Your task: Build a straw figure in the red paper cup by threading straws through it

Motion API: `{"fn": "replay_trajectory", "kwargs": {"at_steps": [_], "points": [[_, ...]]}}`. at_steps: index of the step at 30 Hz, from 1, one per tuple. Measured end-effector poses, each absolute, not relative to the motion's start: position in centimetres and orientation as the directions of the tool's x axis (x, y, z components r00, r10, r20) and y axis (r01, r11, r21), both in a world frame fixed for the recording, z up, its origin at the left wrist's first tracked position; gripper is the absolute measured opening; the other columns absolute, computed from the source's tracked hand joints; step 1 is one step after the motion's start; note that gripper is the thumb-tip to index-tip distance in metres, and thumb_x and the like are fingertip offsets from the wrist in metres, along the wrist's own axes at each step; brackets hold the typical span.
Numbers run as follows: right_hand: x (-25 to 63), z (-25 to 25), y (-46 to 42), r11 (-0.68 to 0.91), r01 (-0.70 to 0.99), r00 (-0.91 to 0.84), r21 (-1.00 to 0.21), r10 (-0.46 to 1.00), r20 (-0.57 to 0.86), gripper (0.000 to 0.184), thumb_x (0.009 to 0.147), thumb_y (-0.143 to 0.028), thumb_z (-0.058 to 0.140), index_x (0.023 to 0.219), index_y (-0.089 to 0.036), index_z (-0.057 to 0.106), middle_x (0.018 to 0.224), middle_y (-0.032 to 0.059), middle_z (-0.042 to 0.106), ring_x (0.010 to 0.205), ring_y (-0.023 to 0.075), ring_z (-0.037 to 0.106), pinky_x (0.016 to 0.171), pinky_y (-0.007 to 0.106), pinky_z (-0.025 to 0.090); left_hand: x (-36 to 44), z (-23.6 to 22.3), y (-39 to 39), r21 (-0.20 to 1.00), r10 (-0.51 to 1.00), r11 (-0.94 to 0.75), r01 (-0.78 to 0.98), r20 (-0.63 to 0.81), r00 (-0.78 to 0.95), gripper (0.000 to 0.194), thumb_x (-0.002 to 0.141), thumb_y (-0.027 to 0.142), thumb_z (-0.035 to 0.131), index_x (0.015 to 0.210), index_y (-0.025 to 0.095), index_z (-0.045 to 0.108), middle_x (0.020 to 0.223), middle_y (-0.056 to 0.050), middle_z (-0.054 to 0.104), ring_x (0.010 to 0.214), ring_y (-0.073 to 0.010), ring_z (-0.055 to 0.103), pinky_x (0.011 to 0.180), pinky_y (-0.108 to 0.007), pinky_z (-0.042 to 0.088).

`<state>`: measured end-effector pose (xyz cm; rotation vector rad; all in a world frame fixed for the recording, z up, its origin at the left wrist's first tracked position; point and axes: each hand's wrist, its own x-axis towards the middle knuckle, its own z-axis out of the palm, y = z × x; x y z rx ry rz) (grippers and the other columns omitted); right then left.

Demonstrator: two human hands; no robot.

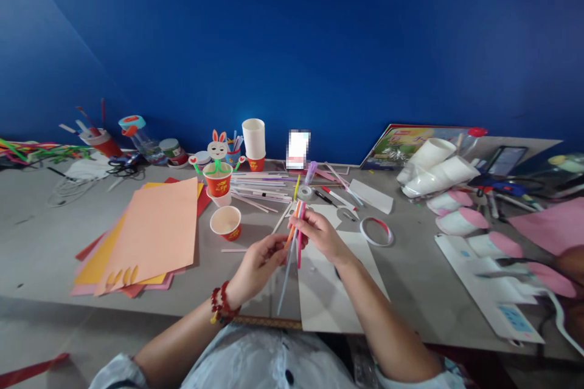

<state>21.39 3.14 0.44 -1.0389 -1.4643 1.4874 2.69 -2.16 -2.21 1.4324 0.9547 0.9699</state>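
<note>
The left hand (261, 262) and right hand (322, 235) each have the grip closed on a small bundle of coloured straws (299, 250), held above the table (205, 289) near the left edge of the white paper (335, 307). An open paper cup (227, 223) stands to the left; a tape roll (376, 231) lies to the right.

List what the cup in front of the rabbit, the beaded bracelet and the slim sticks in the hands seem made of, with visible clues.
Cup: probably smooth paper, from its thin wall, pale inside and printed red outside. Bracelet: rounded, fairly smooth red beads, perhaps plastic or stone; the look leaves it open. Sticks: plastic or paper, smooth-looking, being straight, slender and evenly coloured.
</note>
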Motion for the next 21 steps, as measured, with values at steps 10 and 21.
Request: {"fn": "replay_trajectory", "kwargs": {"at_steps": [10, 21], "points": [[22.0, 0.8, 3.7, -0.023, -0.013, -0.236, -1.0, 0.972, -0.019, 0.036, 0.085, -0.052, 0.068, 0.08, -0.017, 0.066, 0.059, -0.0024, 0.06, 0.048, 0.0098, 0.054, 0.046, 0.022, 0.046, 0.8, -2.3, -3.6, 0.854, 0.898, -0.394, 0.34, 0.278, 0.342, 0.021, 0.095, 0.021, 0.055, 0.111, 0.021, 0.068, 0.08, -0.002, 0.069, 0.069, -0.0134, 0.064, 0.065, -0.024, 0.051], [22.4, 2.8, 3.4, 0.245, -0.179, 0.089, -0.953, 0.969, 0.232, 0.023, 0.088, -0.042, 0.068, 0.085, -0.019, 0.067, 0.063, -0.0013, 0.063, 0.048, 0.0109, 0.057, 0.045, 0.023, 0.049, -10.1, -4.6, 0.6, 0.802, 0.937, -0.316, 0.507, 0.347, 0.036, 0.098, 0.082, 0.036, 0.074, 0.155, 0.024, 0.009, 0.148, -0.019, 0.044, 0.138, -0.0316, 0.045, 0.109, -0.053, 0.042]]}}
